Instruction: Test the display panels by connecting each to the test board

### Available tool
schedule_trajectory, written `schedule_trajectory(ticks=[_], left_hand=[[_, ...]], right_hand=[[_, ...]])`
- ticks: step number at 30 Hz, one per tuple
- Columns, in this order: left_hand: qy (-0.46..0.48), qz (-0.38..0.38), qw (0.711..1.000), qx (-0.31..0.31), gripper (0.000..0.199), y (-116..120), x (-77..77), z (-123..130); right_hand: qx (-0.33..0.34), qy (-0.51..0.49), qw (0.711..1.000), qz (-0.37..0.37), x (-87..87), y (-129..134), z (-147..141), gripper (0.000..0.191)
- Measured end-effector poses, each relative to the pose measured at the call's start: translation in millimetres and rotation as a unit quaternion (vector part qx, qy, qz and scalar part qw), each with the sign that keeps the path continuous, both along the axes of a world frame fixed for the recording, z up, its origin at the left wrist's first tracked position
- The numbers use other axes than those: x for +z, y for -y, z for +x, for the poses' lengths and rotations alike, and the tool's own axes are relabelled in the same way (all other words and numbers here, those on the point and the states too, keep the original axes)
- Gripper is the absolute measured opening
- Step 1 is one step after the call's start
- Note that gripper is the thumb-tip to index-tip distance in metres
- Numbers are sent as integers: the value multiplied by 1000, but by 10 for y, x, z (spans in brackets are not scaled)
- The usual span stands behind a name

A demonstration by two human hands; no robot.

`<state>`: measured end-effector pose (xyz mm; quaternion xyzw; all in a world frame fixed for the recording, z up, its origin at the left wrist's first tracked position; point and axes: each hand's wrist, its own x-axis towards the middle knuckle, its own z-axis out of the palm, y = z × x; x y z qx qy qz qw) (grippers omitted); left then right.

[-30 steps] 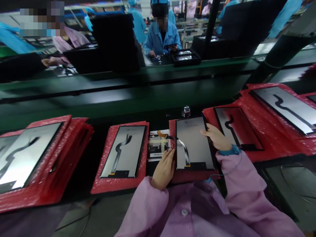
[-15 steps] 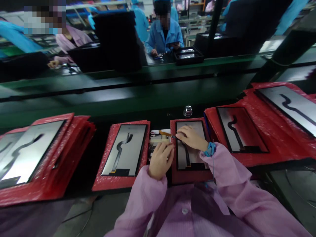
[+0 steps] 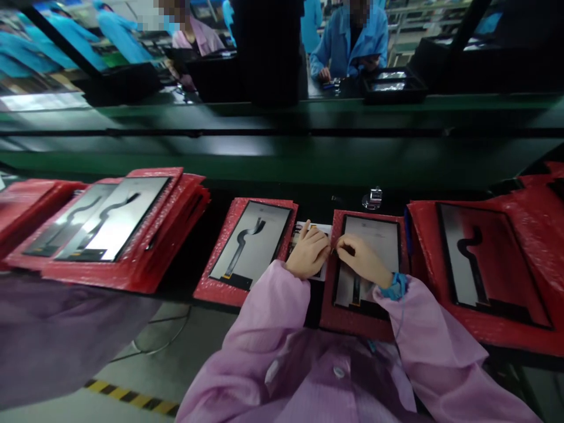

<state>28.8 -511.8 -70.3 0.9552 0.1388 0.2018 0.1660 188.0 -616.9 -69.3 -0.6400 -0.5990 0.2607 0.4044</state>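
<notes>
Head view: both hands meet at the panel's [image 3: 374, 247] left edge.

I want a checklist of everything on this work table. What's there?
Surface: dark bench, green conveyor behind it.
Job's things: display panel on a red bubble-wrap mat; small circuit board beside it, mostly hidden.
Clutter: more panels on red mats, left, far left and right; a small metal piece.
Grips: left hand on the board; right hand on the panel, fingertips pinched together at the panel's edge.
Cables: blue wrist strap; floor cable.
Surroundings: people in blue coats across the line.
</notes>
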Motion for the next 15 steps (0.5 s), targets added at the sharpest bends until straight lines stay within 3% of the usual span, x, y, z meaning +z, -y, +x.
schedule_trajectory(ticks=[7, 15], left_hand=[[-16, 3, 1000, -6, 26, -10, -13, 38], [47, 15, 998, -29, 25, -21, -76, 40]], right_hand=[[11, 32, 999, -7, -49, -28, -52, 16], [33, 49, 998, -9, -45, -12, -25, 14]])
